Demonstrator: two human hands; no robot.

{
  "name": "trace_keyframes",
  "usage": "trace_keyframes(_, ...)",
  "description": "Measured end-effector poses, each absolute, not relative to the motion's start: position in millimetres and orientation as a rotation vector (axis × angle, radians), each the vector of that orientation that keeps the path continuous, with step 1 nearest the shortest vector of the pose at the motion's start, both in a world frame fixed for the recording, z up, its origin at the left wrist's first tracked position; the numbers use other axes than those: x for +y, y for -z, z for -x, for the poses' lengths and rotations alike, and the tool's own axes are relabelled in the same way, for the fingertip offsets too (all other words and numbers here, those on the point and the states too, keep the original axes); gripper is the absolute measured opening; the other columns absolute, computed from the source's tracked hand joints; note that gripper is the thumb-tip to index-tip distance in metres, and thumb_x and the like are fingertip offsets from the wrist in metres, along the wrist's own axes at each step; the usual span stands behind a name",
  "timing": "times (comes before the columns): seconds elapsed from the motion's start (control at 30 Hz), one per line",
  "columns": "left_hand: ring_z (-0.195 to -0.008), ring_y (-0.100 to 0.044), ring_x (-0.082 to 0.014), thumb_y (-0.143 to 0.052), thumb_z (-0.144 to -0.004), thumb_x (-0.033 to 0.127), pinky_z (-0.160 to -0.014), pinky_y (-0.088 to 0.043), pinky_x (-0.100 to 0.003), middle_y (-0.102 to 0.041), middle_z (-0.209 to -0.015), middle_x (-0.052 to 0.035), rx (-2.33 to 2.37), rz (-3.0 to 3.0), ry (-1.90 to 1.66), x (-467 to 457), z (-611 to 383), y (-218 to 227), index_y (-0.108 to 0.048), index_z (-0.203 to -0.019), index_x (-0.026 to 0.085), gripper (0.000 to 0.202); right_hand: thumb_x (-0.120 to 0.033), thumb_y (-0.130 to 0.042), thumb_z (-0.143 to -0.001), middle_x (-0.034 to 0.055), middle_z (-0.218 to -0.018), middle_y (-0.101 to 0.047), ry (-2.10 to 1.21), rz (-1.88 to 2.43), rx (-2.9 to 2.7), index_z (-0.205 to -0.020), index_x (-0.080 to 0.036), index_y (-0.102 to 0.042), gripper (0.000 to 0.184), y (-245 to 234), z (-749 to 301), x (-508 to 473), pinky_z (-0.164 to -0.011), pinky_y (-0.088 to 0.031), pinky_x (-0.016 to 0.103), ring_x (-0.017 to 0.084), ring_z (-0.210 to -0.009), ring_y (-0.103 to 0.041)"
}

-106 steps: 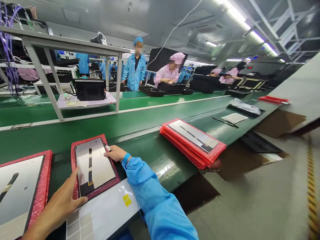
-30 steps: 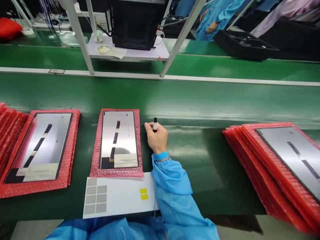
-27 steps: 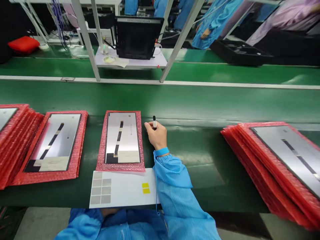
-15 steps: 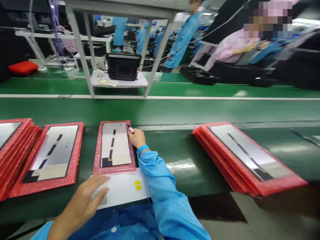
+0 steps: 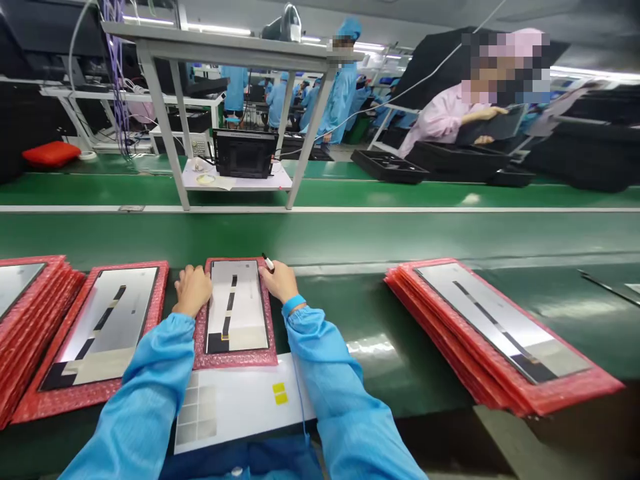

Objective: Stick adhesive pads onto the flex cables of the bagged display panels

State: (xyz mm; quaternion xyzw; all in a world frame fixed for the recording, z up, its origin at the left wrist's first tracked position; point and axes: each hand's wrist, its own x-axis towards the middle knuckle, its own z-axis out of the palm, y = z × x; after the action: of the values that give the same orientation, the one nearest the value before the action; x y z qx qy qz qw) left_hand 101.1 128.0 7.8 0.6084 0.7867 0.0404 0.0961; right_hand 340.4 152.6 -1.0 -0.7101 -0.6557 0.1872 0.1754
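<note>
A silvery panel with a black strip lies on a red bubble-wrap sheet in front of me on the green belt. My left hand grips the sheet's far left edge with curled fingers. At the far right edge rests my right hand, closed round a black-and-white marker whose tip points away from me. Both arms wear blue sleeves.
A white card with grey squares and yellow tabs lies nearest me. Another panel on red wrap lies left, with a stack beyond it. A red stack sits right. A shelf frame with a monitor stands across the belt, with several workers behind.
My left hand has left the white card and reached forward to the left edge of the red sheet. My right hand stays at the right edge with the marker. The view has tilted up.
</note>
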Motion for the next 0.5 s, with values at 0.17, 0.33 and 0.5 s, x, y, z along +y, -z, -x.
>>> trace_keyframes(0.17, -0.124, -0.062, -0.0282, -0.065, -0.101, 0.042, -0.105, -0.054, -0.053, -0.062, -0.137, -0.0118, 2.356, -1.688, -0.144, 170.2, -98.7, -6.8, -0.062, -0.133, 0.017, 0.040, -0.035, -0.060, -0.101, 0.0103, -0.110, -0.079, -0.581, 1.907, -1.921, -0.117, -0.021, -0.074, 0.025, 8.9, -325.7, 168.3, -0.080, -0.045, 0.027, 0.027, -0.105, -0.073)
trace_keyframes(0.33, -0.120, -0.064, -0.0270, -0.066, -0.101, 0.041, -0.102, -0.056, -0.051, -0.063, -0.134, -0.0114, 2.338, -1.640, -0.125, 190.1, -96.5, -3.3, -0.062, -0.132, 0.017, 0.039, -0.034, -0.062, -0.100, 0.0086, -0.113, -0.079, -0.649, 1.876, -1.966, -0.119, -0.025, -0.073, 0.024, 10.6, -325.6, 182.3, -0.081, -0.046, 0.028, 0.028, -0.105, -0.072)
trace_keyframes(0.5, -0.118, -0.065, -0.0261, -0.066, -0.101, 0.040, -0.100, -0.057, -0.049, -0.064, -0.132, -0.0111, 2.345, -1.647, -0.119, 188.8, -98.4, -0.3, -0.063, -0.130, 0.016, 0.038, -0.028, -0.069, -0.095, 0.0090, -0.106, -0.079, -0.680, 1.907, -1.973, -0.114, -0.021, -0.071, 0.020, 8.5, -331.8, 191.7, -0.079, -0.046, 0.028, 0.027, -0.100, -0.072)
